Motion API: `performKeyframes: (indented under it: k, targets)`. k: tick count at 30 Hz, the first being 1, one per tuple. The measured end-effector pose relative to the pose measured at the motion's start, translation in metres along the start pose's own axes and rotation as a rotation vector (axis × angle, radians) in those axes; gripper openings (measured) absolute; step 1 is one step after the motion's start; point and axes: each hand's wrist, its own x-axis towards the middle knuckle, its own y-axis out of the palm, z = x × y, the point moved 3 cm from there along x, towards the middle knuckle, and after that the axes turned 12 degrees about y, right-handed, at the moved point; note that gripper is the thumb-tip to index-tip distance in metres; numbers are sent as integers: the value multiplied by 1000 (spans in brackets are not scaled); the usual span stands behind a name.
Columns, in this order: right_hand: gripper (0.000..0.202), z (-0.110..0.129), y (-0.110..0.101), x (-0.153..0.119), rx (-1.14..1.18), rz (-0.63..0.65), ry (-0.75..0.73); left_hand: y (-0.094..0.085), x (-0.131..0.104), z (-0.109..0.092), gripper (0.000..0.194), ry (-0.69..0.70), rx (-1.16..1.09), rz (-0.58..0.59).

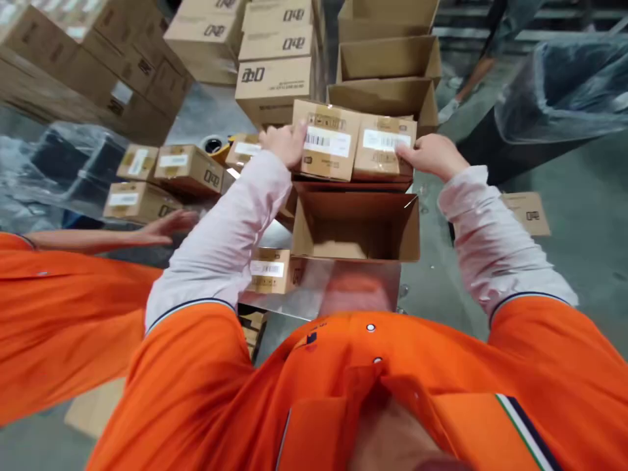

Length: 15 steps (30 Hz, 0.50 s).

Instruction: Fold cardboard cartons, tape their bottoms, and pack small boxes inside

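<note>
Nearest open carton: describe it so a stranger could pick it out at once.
Find the metal table before the wearer's orange shirt. Along its right side, just nearer than the two small labelled boxes the left hand and right hand grip, is the open carton. Unlike the other open cartons farther back, this one shows its inside bottom.

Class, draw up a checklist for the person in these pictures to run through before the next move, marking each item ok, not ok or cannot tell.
1. Left hand on the left labelled carton: ok, at its left edge.
2. Right hand on the right labelled carton: ok, at its right edge.
3. Right carton's label uncovered: not ok, the right thumb overlaps it.
4. Cartons' undersides supported: cannot tell, hidden from this view.
5. Nearest open box open at the top: ok.
6. Co-worker's hand apart from both held cartons: ok, off to the left.
</note>
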Motion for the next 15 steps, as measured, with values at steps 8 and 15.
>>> performKeyframes:
  k: [8,15]
  targets:
    - [11,52,58,-10,228,286,-44,32,-16,-22,57,1,-78,18]
    - [29,60,56,-14,584,544,93,26,-9,-22,52,-24,-98,-44]
